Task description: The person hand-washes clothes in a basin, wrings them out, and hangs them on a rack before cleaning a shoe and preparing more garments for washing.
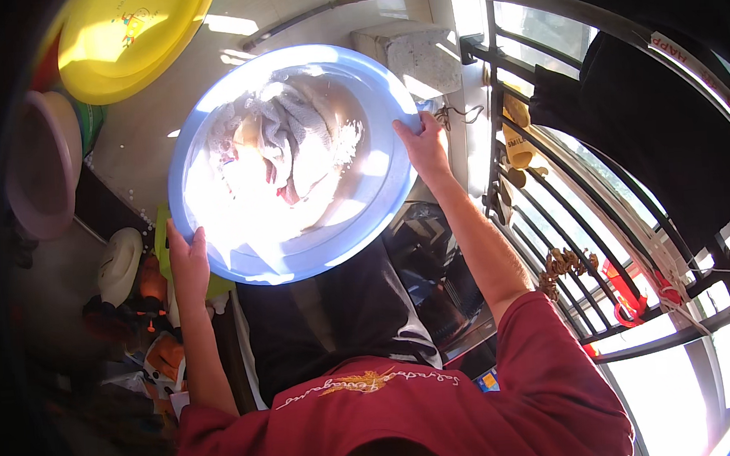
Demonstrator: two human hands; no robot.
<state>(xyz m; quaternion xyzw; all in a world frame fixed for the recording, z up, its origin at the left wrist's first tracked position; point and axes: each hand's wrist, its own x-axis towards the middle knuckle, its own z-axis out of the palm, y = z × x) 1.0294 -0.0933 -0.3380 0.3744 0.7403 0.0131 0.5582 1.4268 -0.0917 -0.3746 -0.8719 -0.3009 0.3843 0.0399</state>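
white script lettering (424, 378) curves across the chest of the dark red shirt (541, 368), upside down in this view, on both sides of a golden emblem (362, 382). the yellow basin (92, 65) has small lettering and a multicoloured print (130, 27) inside. short dark capitals mark a yellow item (519, 150) by the black railing (567, 245). red capitals stand on a white strip (678, 52) along the curved upper rail.
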